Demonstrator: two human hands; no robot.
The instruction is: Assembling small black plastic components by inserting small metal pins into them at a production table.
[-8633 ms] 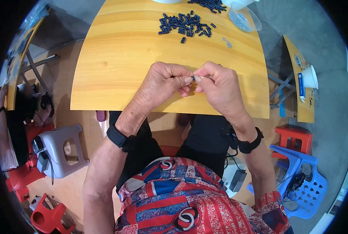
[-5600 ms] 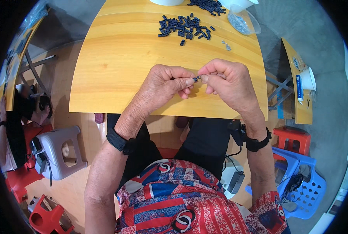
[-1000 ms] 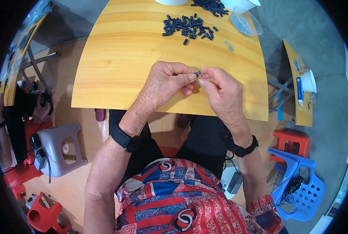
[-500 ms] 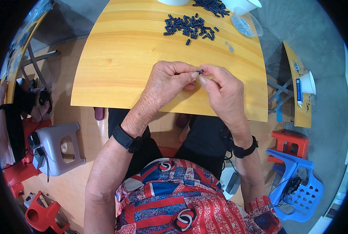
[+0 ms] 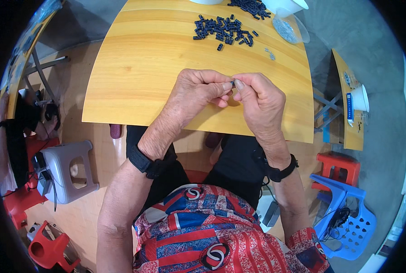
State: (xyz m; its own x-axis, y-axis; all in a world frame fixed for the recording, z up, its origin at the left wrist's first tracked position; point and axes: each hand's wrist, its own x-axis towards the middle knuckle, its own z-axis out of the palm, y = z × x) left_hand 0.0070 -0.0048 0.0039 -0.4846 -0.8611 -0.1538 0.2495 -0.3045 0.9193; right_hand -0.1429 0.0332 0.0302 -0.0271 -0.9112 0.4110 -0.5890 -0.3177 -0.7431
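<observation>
Wood fills the far half of the scene: a yellow tabletop (image 5: 153, 77), with the person seated at its near edge in a red, white and blue patterned shirt (image 5: 221, 232). Left of the person stands a grey plastic stool (image 5: 68, 170), and to the right sit a blue plastic chair (image 5: 348, 218) and a red stool (image 5: 337, 166). Farther right, a second narrow wooden table (image 5: 348, 113) carries a white cup (image 5: 360, 98). Both forearms reach up from the near edge, each with a black wristband (image 5: 146, 161). The left hand (image 5: 194, 93) and right hand (image 5: 260, 102) meet over the middle of the near part of the tabletop, fingertips drawn together and nearly touching each other. Between them, pinched by thumb and forefinger of both hands, is 1 small dark part (image 5: 232, 83), too tiny to make out its shape; both hands are closed on it. At the far side of the tabletop lies a loose pile of small black pieces (image 5: 221, 32), well apart from the hands, with 1 stray piece (image 5: 220, 47) just near of it. A clear plastic bag (image 5: 287, 29) lies to the right of the pile, and a few small pale bits (image 5: 270, 54) rest near of the bag.
</observation>
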